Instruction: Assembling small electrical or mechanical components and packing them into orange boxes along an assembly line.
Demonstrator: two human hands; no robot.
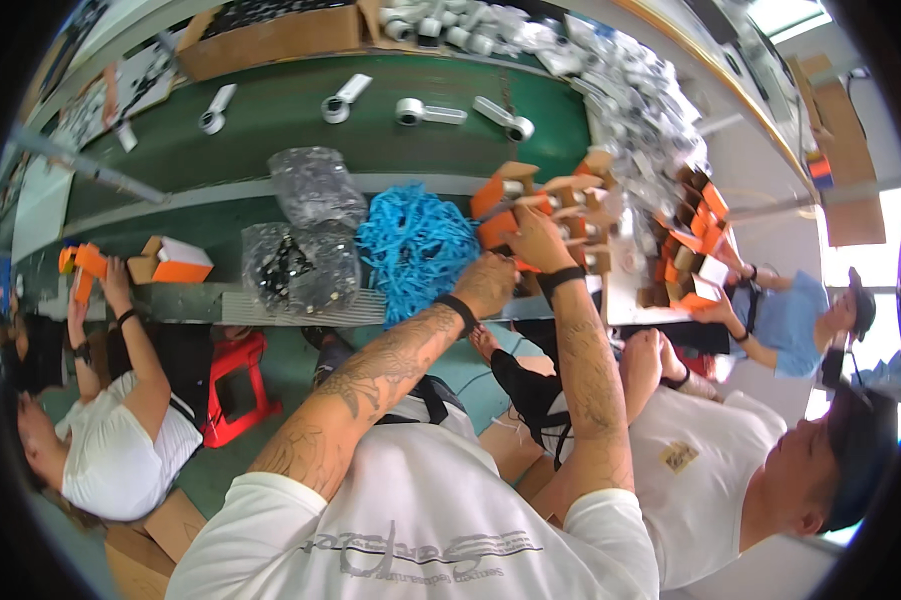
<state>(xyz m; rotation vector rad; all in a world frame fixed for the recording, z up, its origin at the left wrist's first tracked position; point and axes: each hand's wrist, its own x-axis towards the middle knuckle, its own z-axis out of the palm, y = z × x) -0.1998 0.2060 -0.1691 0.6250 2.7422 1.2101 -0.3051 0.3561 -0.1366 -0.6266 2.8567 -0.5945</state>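
Observation:
Both my hands are close together at a cluster of open orange cardboard boxes [497, 192], right of a blue heap of shredded strips [415, 235]. My left hand [487, 285] is low beside the nearest boxes, its fingers bunched and pointing right; anything between them is hidden. Just above it, my right hand [537, 240] is against the boxes with its fingers bent; I cannot make out what it grips. Some boxes in the cluster have raised flaps and pale contents. Black bands circle both my wrists.
White round-headed devices [431, 112] lie spaced along the green conveyor [270, 125]. Clear bags [315, 188], one with black parts, sit left of the strips. Wrapped items [635, 105] pile at right. Co-workers handle orange boxes at both sides; another sits close at my right. A red stool [238, 390] stands lower left.

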